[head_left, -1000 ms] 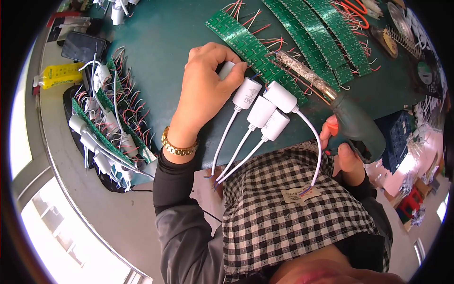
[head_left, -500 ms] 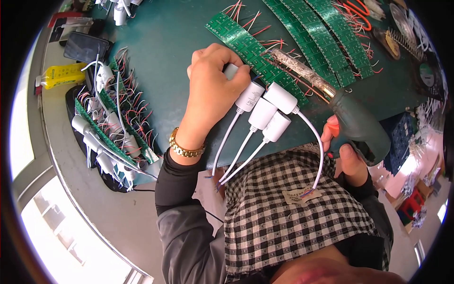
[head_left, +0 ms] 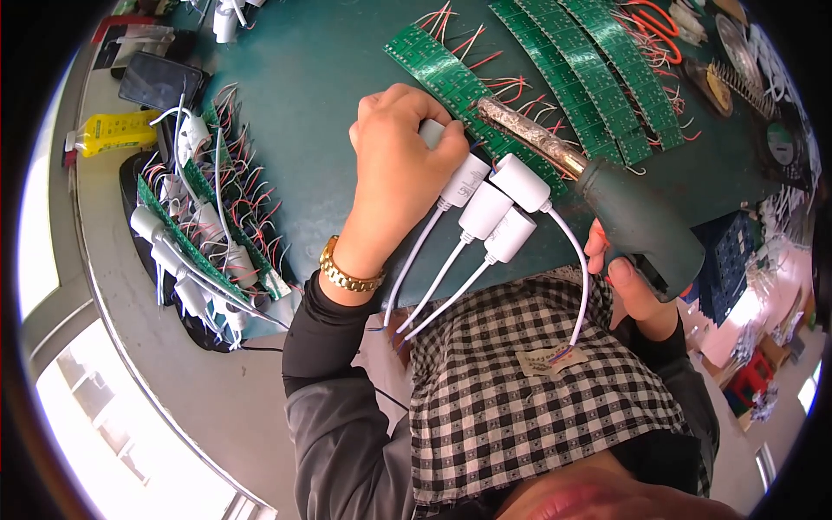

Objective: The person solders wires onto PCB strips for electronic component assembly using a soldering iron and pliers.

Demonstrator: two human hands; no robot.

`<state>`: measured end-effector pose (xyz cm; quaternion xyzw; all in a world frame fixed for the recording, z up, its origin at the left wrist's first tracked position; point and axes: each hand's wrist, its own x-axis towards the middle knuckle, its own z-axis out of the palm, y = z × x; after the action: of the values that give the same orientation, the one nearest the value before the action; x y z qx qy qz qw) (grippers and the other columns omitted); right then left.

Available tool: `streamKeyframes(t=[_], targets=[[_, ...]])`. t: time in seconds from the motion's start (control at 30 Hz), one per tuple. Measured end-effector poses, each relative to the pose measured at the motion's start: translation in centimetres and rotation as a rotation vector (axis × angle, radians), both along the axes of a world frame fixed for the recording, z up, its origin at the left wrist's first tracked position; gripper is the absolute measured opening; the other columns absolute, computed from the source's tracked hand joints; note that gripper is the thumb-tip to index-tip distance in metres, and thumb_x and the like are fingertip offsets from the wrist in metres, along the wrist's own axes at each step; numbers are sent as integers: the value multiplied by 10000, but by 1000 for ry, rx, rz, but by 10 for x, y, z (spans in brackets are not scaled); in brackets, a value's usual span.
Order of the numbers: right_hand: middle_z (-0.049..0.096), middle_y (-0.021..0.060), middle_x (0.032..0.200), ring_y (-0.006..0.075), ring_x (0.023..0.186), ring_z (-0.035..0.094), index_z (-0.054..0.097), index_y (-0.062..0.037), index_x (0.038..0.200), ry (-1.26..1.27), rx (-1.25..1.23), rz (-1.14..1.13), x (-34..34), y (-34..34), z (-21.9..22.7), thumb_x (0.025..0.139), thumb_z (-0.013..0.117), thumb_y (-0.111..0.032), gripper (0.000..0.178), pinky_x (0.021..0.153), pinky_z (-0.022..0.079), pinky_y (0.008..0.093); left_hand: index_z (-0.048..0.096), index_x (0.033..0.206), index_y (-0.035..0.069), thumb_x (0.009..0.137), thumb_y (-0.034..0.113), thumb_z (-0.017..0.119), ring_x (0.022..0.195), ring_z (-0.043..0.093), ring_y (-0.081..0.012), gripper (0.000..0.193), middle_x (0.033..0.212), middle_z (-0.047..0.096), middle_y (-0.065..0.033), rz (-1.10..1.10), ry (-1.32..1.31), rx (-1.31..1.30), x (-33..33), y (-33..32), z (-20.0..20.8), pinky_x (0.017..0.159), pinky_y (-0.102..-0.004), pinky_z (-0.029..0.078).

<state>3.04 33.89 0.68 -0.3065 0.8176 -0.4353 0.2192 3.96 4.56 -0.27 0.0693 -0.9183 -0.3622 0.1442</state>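
Observation:
My left hand (head_left: 400, 156), a gold watch on its wrist, is closed in a pinch on a white cylindrical housing (head_left: 431, 133) at the near edge of a green circuit board strip (head_left: 433, 67). Its fingers hide part of the housing. My right hand (head_left: 633, 282) grips a dark soldering gun (head_left: 646, 221). The gun's stained metal barrel (head_left: 524, 126) points left over that strip, its tip close to my left fingers. Several white cylinders with white cables, such as this one (head_left: 485, 211), lie beside my left hand, their cables hanging toward my checked apron (head_left: 520, 407).
More green board strips (head_left: 572, 74) with red and white wires lie at the far right, near orange-handled scissors (head_left: 654, 26). At left are a pile of wired boards and white cylinders (head_left: 208, 225), a yellow bottle (head_left: 117, 134) and a phone (head_left: 160, 82).
The soldering gun has moved left, its tip now nearer my left fingers. My left hand keeps its pinch on the white housing; the whole view has shifted slightly.

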Motion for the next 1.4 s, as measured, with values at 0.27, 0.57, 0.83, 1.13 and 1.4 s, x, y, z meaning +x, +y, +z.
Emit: streamKeyframes(t=[0.27,0.57,0.83,1.13,1.4], targets=[[690,52,892,233,821,644,700,-73,903,23,-92,-72,0,-11,11,666,680,-77,238,789,433,365,578,718,25,714,67,653,792,535,-240,86,775,586,-76,6,50,-38,1,3,-2,829,-323,374],[673,92,903,224,783,643,667,-5,903,107,-29,-59,4,-10,10,688,679,-50,220,648,491,331,635,729,61,699,113,670,930,486,-289,69,843,595,-61,57,-33,24,1,4,1,839,-392,335],[608,121,908,151,760,605,578,44,997,-329,-485,-138,7,-15,13,821,587,2,181,655,501,257,609,741,33,721,105,664,795,505,-257,93,783,586,-73,58,35,-63,-2,7,0,783,-354,405],[591,112,907,150,743,591,562,40,1053,-265,-449,-139,9,-19,12,832,591,-24,231,651,496,261,631,724,49,697,118,674,962,485,-309,86,884,604,-75,59,-63,34,-4,7,2,862,-415,330],[564,145,845,152,613,544,475,19,1152,-225,-577,-237,15,-21,2,885,520,-350,459,595,463,267,617,733,48,705,112,671,904,495,-279,88,844,599,-61,43,-53,-29,-3,6,2,841,-381,363]])
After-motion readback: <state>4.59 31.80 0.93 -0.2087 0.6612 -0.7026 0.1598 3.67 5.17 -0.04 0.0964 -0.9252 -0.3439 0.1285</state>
